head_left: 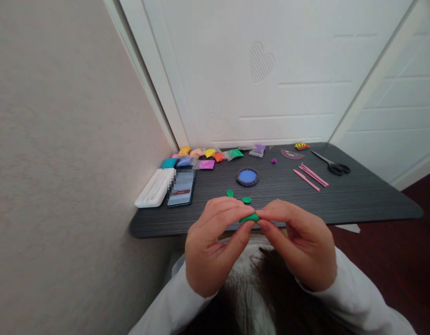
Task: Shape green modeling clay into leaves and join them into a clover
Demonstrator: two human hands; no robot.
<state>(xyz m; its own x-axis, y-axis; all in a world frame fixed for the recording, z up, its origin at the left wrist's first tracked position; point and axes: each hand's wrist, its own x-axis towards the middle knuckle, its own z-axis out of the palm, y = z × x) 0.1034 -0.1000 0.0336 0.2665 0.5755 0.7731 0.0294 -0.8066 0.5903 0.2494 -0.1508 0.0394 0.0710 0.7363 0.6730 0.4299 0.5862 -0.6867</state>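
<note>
Between my two hands, just above the table's front edge, is a small flattened piece of green modelling clay (250,217). My left hand (218,242) pinches it between thumb and fingers. From the other side, the thumb and forefinger of my right hand (300,242) close on its right end. Two flat green clay pieces lie on the table beyond my fingers, one rounded (229,193) and one oval (246,200). Farther back sits a blue clay disc (248,176) with a dark brown beaded rim around it.
Colourful clay packets (207,164) line the back left. A white case (155,188) and a phone (181,187) lie at the left. Pink tools (310,177), black scissors (335,166) and a translucent half-round sheet (292,154) are at the right of the dark table (215,228).
</note>
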